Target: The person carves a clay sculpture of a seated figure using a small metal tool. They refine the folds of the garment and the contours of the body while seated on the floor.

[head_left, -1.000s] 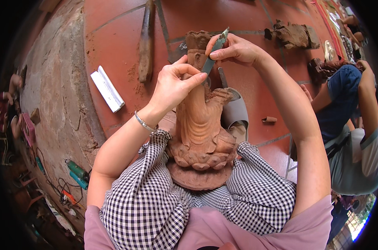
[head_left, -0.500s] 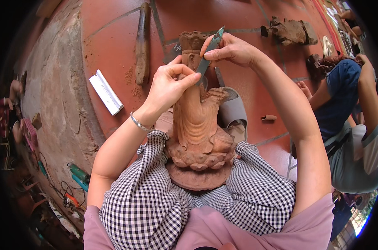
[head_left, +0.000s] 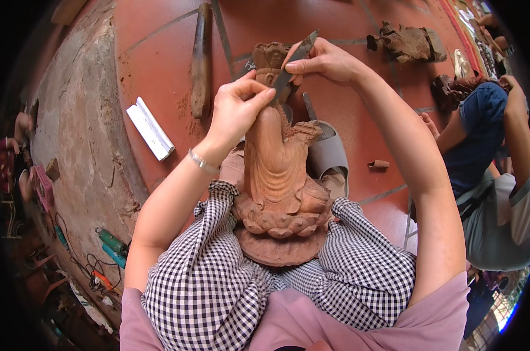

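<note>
A tall clay figure [head_left: 279,169] on a petalled base stands upright between my checkered knees. My right hand [head_left: 323,58] pinches a thin grey blade tool [head_left: 294,58] near its upper end. My left hand [head_left: 238,108] pinches the tool's lower end, against the figure's upper part just below its head. The blade slants across the figure's head and hides part of it.
A red tiled floor [head_left: 159,64] lies ahead with a white flat block [head_left: 151,128], a long wooden tool [head_left: 202,58], clay lumps [head_left: 408,42] and a grey sandal [head_left: 329,155]. Another person in blue [head_left: 481,128] sits at the right. Power tools [head_left: 110,243] lie at lower left.
Both hands and the blade have shifted slightly up along the figure's head; the view has tilted a little.
</note>
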Demonstrator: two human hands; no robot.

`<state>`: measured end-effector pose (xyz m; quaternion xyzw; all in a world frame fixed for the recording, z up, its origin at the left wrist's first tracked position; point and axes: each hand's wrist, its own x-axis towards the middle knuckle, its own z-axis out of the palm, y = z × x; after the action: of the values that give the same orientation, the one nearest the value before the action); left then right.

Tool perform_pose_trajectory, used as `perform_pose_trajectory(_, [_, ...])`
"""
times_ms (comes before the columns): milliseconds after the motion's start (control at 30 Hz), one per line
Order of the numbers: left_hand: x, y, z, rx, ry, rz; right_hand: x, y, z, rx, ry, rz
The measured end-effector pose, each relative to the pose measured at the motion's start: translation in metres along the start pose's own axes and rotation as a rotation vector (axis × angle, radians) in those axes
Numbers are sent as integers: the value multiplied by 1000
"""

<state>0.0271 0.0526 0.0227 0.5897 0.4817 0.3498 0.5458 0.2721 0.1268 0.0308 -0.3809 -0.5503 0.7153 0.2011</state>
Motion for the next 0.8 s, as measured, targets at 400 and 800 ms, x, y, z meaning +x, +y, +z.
perform_pose_trajectory(400, [0, -10, 4, -134, 66, -32, 10, -10, -2, -108, -8, 32])
perform_pose_trajectory(800, [4, -10, 1, -145, 66, -54, 17, -8, -7, -159, -80, 17])
